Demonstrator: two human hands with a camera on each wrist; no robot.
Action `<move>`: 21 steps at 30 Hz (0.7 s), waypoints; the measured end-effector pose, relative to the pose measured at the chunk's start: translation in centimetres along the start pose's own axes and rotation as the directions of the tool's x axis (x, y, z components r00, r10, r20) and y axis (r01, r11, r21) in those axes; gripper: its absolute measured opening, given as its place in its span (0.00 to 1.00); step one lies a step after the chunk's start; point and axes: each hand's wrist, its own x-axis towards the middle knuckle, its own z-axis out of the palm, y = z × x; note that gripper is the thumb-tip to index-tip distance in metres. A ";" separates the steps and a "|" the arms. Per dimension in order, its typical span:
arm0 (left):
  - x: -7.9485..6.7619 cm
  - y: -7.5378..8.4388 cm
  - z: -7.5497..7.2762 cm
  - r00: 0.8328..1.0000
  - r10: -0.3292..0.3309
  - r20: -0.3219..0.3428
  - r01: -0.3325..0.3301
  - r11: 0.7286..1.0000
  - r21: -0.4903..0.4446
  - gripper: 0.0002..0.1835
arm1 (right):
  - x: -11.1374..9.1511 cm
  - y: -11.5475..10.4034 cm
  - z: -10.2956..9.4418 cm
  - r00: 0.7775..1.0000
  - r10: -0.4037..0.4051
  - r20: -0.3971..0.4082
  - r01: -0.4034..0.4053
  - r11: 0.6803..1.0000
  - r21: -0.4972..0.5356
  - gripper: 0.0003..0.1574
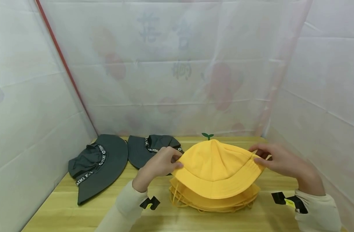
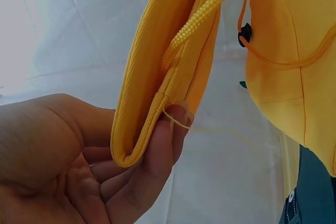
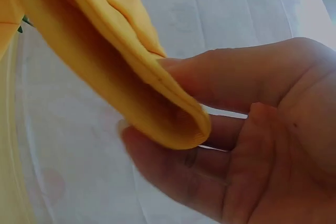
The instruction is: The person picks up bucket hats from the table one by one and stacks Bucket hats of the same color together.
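Observation:
A yellow bucket hat (image 1: 214, 164) is raised above a stack of yellow hats (image 1: 214, 204), its brim tilted toward me. A green sprout (image 1: 208, 136) shows over its crown in the head view. My left hand (image 1: 162, 162) pinches the brim at its left edge; in the left wrist view a thick yellow cord (image 2: 202, 22) hangs beside the folded brim (image 2: 139, 93). At the opposite edge my right hand (image 1: 284, 159) grips the brim between thumb and fingers, and the right wrist view shows the brim (image 3: 173, 119) folded between them.
On the left of the wooden table (image 1: 153, 206) lies a dark grey bucket hat (image 1: 107, 170) with a lettered band. Another dark grey hat (image 1: 140, 149) lies behind my left hand. Pale cloth walls (image 1: 177, 80) enclose the back and both sides.

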 end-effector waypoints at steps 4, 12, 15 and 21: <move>0.0 0.1 0.1 1.000 -0.001 0.004 0.001 1.000 0.013 0.07 | 0.2 0.0 0.1 0.995 0.019 0.096 -0.022 0.999 0.033 0.16; 0.2 0.4 0.2 1.000 -0.016 0.019 0.015 0.999 0.035 0.04 | 0.6 0.4 0.0 0.977 0.054 0.206 -0.066 0.996 0.053 0.17; 0.3 0.5 0.4 1.000 -0.008 0.020 0.007 0.998 0.060 0.06 | 0.5 0.7 0.1 0.971 0.034 0.238 -0.053 0.996 0.075 0.17; 0.2 0.3 0.5 1.000 -0.003 0.016 0.001 0.993 0.115 0.11 | 0.7 1.2 0.6 0.966 -0.008 0.259 -0.020 0.994 0.105 0.16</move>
